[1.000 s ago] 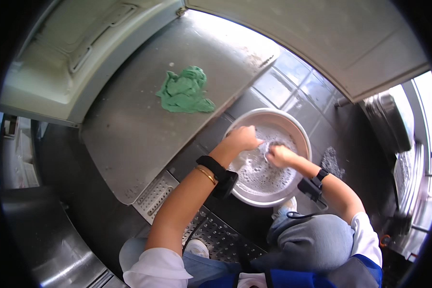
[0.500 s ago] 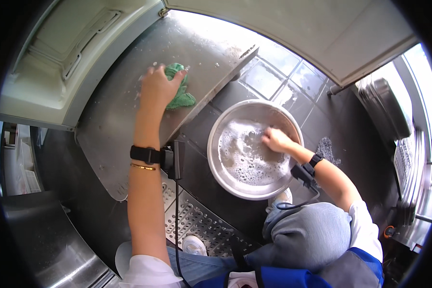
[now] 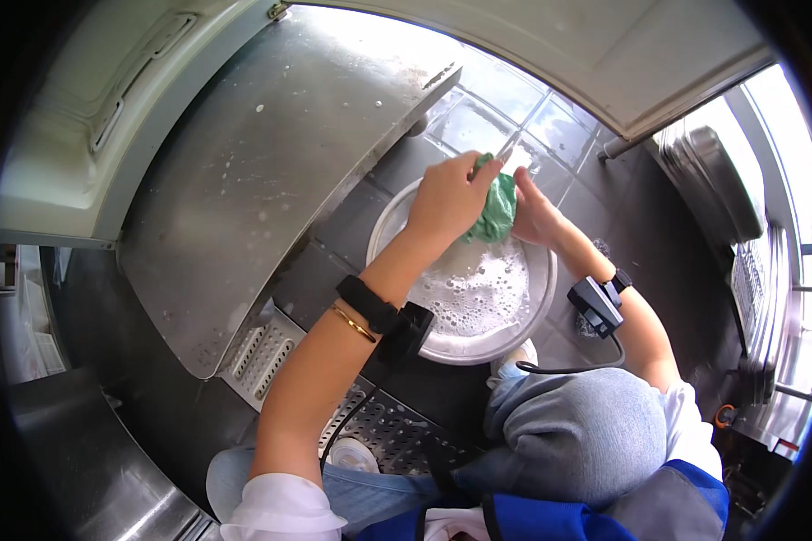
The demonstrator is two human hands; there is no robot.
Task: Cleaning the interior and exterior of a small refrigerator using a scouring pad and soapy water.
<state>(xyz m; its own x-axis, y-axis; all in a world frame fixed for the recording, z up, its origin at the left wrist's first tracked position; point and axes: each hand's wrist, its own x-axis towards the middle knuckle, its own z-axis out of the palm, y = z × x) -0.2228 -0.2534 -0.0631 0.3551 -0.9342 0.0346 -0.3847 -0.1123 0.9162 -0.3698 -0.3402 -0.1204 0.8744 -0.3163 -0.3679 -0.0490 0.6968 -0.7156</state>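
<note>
Left fingers (image 3: 460, 173) clutch a green cloth (image 3: 496, 215) — right fingers (image 3: 526, 187) alongside — above a foamy basin (image 3: 465, 346).

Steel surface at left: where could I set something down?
Spotted steel surface: free across its middle, between the cream panel and basin. Crowded over the basin: the left hand grips the green cloth beside the right hand.

Dark grey floor tiles (image 3: 555, 124) gleam with bright reflected light (image 3: 475, 124).

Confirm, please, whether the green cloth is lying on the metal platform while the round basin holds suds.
Not quite: the head view shows the green cloth in the left hand, not on the metal platform; the round basin does hold suds.
</note>
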